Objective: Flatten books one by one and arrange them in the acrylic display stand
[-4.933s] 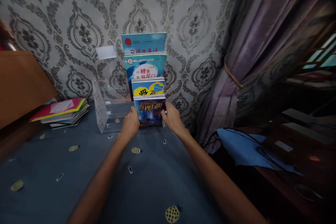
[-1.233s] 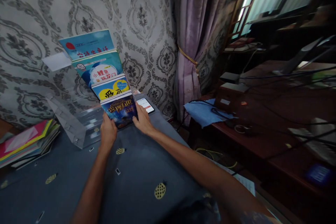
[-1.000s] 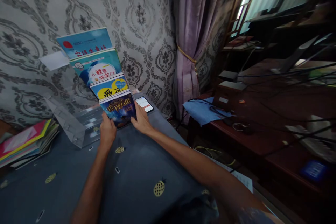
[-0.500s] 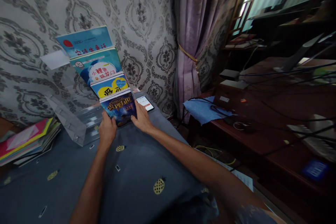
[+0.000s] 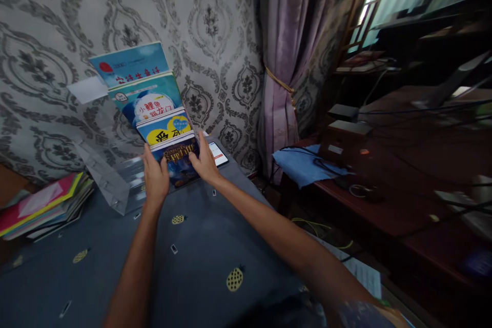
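Observation:
A clear acrylic tiered rack (image 5: 111,184) stands against the patterned wall on a blue cloth-covered table (image 5: 115,261). Its right column holds several books in rising tiers. The front one is a dark blue book (image 5: 177,161). My left hand (image 5: 156,177) grips that book's left edge and my right hand (image 5: 203,161) presses on its right edge, fingers stretched along the cover. Above it sit a yellow-and-blue book (image 5: 163,128), a teal book (image 5: 148,97) and a light blue book (image 5: 128,64).
A phone (image 5: 218,154) with a lit screen lies just right of the rack. A stack of colourful books (image 5: 42,205) lies at the far left. A purple curtain (image 5: 284,61), a blue cloth (image 5: 303,164) and a dark wooden desk with cables (image 5: 403,189) are on the right.
Both hands have slid up the sides of the front dark blue book, now covering more of it. The view shifted slightly to the left.

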`<state>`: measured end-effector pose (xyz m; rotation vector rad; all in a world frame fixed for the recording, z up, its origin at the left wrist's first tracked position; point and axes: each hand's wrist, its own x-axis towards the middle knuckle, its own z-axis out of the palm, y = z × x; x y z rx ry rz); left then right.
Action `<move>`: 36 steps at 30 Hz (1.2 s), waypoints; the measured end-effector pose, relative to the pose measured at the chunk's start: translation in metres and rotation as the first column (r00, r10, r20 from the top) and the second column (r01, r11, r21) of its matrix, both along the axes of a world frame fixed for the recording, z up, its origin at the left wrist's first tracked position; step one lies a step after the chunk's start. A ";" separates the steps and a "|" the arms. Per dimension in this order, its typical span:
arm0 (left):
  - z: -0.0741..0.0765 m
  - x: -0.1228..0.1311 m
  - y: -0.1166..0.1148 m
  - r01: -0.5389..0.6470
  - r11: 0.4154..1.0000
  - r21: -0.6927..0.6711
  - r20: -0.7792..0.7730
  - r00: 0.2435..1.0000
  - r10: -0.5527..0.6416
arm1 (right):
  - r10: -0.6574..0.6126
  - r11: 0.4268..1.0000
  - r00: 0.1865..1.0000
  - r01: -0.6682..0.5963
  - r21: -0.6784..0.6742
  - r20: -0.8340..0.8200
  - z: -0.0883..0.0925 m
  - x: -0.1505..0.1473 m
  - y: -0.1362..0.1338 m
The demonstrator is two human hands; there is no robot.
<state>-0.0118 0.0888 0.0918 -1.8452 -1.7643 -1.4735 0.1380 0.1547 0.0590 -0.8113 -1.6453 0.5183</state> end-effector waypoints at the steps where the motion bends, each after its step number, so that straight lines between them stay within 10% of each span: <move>1: 0.000 0.001 0.001 -0.006 1.000 0.001 0.013 1.000 0.006 | -0.001 1.000 1.000 0.001 0.000 -0.013 0.002 -0.002 0.001; 20: 0.000 0.005 0.007 -0.006 0.999 0.033 0.148 0.989 0.001 | 0.012 1.000 0.993 -0.009 0.025 -0.116 -0.003 -0.008 0.010; 36: 0.026 0.000 0.027 0.062 0.990 0.127 0.190 0.978 -0.086 | 0.012 0.996 0.997 -0.006 0.085 -0.082 0.046 -0.012 0.035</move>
